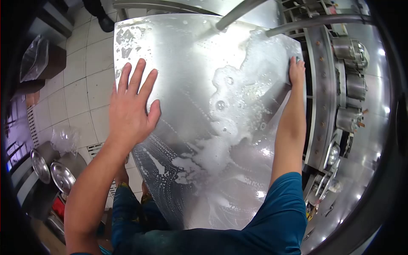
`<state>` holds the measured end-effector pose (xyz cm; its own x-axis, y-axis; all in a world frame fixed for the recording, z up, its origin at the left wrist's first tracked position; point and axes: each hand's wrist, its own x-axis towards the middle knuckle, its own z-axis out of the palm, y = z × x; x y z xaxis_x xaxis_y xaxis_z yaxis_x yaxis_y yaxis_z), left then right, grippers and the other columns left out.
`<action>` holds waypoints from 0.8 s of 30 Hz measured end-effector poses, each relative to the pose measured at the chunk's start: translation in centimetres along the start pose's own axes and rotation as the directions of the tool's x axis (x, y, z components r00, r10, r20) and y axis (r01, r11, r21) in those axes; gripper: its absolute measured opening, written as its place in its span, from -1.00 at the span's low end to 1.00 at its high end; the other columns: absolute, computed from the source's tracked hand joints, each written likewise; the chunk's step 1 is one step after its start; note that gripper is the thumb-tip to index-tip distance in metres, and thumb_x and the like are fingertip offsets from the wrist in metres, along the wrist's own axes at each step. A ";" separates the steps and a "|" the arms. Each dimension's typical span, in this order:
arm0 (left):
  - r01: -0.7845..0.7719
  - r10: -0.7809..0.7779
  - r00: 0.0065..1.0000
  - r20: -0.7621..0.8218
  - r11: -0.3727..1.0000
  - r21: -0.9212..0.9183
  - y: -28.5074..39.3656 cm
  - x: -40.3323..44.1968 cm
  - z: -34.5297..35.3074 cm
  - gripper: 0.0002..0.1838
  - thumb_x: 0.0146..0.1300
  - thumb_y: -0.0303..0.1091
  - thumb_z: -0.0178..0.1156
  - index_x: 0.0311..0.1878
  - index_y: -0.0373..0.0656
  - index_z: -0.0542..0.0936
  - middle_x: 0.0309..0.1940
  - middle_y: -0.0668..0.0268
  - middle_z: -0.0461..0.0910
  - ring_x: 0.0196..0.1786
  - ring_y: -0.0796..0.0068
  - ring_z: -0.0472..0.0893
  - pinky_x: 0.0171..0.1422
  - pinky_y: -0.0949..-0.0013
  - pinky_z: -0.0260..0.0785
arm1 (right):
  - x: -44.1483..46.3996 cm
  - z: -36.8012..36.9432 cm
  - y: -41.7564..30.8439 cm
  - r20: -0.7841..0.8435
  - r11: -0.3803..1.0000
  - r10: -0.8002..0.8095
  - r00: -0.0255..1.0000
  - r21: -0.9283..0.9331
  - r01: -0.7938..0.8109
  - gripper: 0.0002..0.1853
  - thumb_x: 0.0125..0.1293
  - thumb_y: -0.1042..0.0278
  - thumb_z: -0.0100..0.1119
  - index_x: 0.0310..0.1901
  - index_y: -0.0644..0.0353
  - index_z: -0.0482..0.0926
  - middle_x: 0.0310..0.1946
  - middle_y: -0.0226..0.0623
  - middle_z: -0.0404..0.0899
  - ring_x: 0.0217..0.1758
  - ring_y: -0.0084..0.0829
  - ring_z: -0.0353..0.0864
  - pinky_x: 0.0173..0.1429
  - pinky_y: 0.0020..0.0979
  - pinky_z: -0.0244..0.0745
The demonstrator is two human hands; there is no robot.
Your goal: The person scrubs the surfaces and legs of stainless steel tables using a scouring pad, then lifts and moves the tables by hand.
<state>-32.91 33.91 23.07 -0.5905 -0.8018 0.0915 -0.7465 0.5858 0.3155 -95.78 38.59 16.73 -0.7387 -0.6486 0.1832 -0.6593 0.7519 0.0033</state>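
Head view: steel desk (180,80) fills the middle, between left grip (134,114) and right grip (297,71). We see white foam (231,102) over its right half and running down toward the near end, plus water drops (126,37) at the far left corner.

Left grip is spread palm down by the left edge, fingers apart, nothing held; we read it as resting on the metal. Right grip sits at the right edge near the far corner, fingers bent; a small dark patch (298,59) shows by the fingertips, and we cannot tell if it closes on anything.

Handling: we judge the desk stiff, heavy, not fragile. Probably slick wherever foam lies, so a flat palm likely skids there. We'd take hold at the edges, left side first, since the metal there looks less foamy; the flat middle offers nothing to wrap fingers around. Edge sharpness: can't tell. Two metal bars (240,15) crowd the far end, so we rate that a poor hold. Pots (356,86) stand off to the right, apart from the desk.
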 end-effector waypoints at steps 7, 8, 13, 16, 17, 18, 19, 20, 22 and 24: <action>0.002 -0.003 1.000 0.006 0.999 0.044 -0.2 0.6 0.1 -0.31 0.13 -0.25 0.11 0.41 -0.01 0.33 0.51 0.21 0.10 0.53 -0.03 0.06 0.45 -0.03 0.14 | 3.0 -0.9 -5.2 0.068 0.995 -0.061 0.996 0.079 0.055 -0.12 0.37 -0.38 -0.29 0.44 0.27 0.16 0.50 -0.02 0.04 0.57 -0.05 0.00 0.57 -0.15 -0.10; 0.008 -0.009 1.000 0.011 1.000 0.023 -0.3 0.7 0.0 -0.31 0.13 -0.25 0.11 0.41 -0.01 0.33 0.51 0.21 0.10 0.53 -0.04 0.06 0.44 -0.03 0.14 | 2.2 -0.7 -6.0 0.023 0.987 -0.137 0.990 0.087 0.135 -0.13 0.38 -0.36 -0.29 0.43 0.30 0.17 0.50 0.00 0.05 0.56 -0.06 0.01 0.57 -0.16 -0.11; -0.058 0.058 0.998 -0.035 0.998 -0.006 -0.9 1.4 0.2 -0.32 0.13 -0.24 0.12 0.40 -0.04 0.34 0.51 0.18 0.11 0.51 -0.06 0.08 0.43 -0.03 0.15 | -5.0 -1.9 -7.7 -0.024 0.960 -0.250 0.968 0.122 0.251 -0.22 0.44 -0.20 -0.22 0.40 0.39 0.19 0.46 0.07 0.12 0.55 -0.03 0.02 0.59 -0.19 -0.14; -0.033 0.033 0.997 -0.076 0.999 0.003 -0.4 1.1 0.2 -0.35 0.18 -0.22 0.10 0.39 -0.09 0.34 0.49 0.14 0.13 0.51 -0.08 0.09 0.40 -0.05 0.17 | -13.8 -5.5 -12.5 0.027 0.936 -0.245 0.969 0.266 0.229 -0.22 0.45 -0.13 -0.19 0.44 0.39 0.07 0.48 0.08 0.06 0.57 -0.03 -0.03 0.59 -0.10 -0.17; -0.079 0.078 0.993 -0.086 0.997 -0.002 -0.4 1.1 0.2 -0.35 0.18 -0.22 0.10 0.39 -0.09 0.34 0.49 0.14 0.13 0.51 -0.08 0.09 0.40 -0.05 0.17 | -16.9 -6.1 -14.4 0.028 0.934 -0.233 0.972 0.283 0.216 -0.21 0.44 -0.12 -0.17 0.46 0.39 0.03 0.48 0.08 0.05 0.57 -0.03 -0.03 0.59 -0.09 -0.19; -0.048 0.049 0.996 -0.075 0.999 0.015 -0.3 1.1 0.1 -0.36 0.19 -0.22 0.09 0.39 -0.10 0.34 0.49 0.13 0.13 0.51 -0.08 0.09 0.41 -0.06 0.16 | -19.7 -6.5 -16.1 0.039 0.936 -0.234 0.971 0.280 0.215 -0.20 0.43 -0.11 -0.14 0.46 0.39 0.03 0.48 0.08 0.05 0.56 -0.02 -0.01 0.58 -0.07 -0.15; -0.026 0.028 0.997 -0.068 0.999 0.033 -0.2 1.2 0.0 -0.36 0.20 -0.22 0.08 0.39 -0.11 0.34 0.50 0.12 0.13 0.51 -0.08 0.08 0.41 -0.07 0.15 | -22.6 -6.8 -17.5 0.011 0.933 -0.243 0.970 0.275 0.230 -0.21 0.41 -0.08 -0.07 0.45 0.39 0.06 0.47 0.09 0.07 0.54 0.00 0.03 0.56 -0.06 -0.10; -0.002 0.002 0.999 -0.034 1.000 -0.005 0.3 1.3 -0.5 -0.36 0.22 -0.21 0.07 0.39 -0.13 0.33 0.49 0.07 0.12 0.52 -0.10 0.07 0.43 -0.11 0.11 | -25.4 -9.7 -19.0 0.058 0.926 -0.241 0.969 0.312 0.212 -0.21 0.38 -0.06 -0.02 0.44 0.36 0.08 0.46 0.11 0.09 0.52 0.00 0.08 0.54 -0.04 -0.06; -0.051 0.047 0.997 -0.067 0.997 -0.057 -0.2 1.2 0.1 -0.35 0.23 -0.19 0.09 0.41 -0.09 0.33 0.49 0.07 0.13 0.53 -0.09 0.04 0.42 -0.20 0.10 | -31.4 -9.7 -19.2 -0.010 0.953 -0.160 0.987 0.259 0.157 -0.21 0.37 -0.08 -0.01 0.45 0.30 0.08 0.50 -0.01 0.04 0.55 -0.04 0.03 0.56 -0.03 -0.11; -0.083 0.084 0.995 -0.050 0.996 0.033 -0.3 1.1 0.1 -0.35 0.27 -0.16 0.05 0.43 -0.10 0.29 0.49 0.02 0.11 0.54 -0.10 0.02 0.48 -0.10 0.06 | -37.3 -11.7 -17.8 0.012 0.957 -0.012 1.000 0.291 0.008 -0.23 0.39 -0.08 -0.03 0.46 0.28 0.08 0.52 -0.08 -0.01 0.57 -0.08 -0.02 0.57 -0.05 -0.15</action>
<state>-33.33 32.84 22.99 -0.6353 -0.7545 0.1647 -0.7048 0.6536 0.2758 -54.85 50.79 21.38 -0.7324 -0.6589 0.1715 -0.6774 0.6797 -0.2812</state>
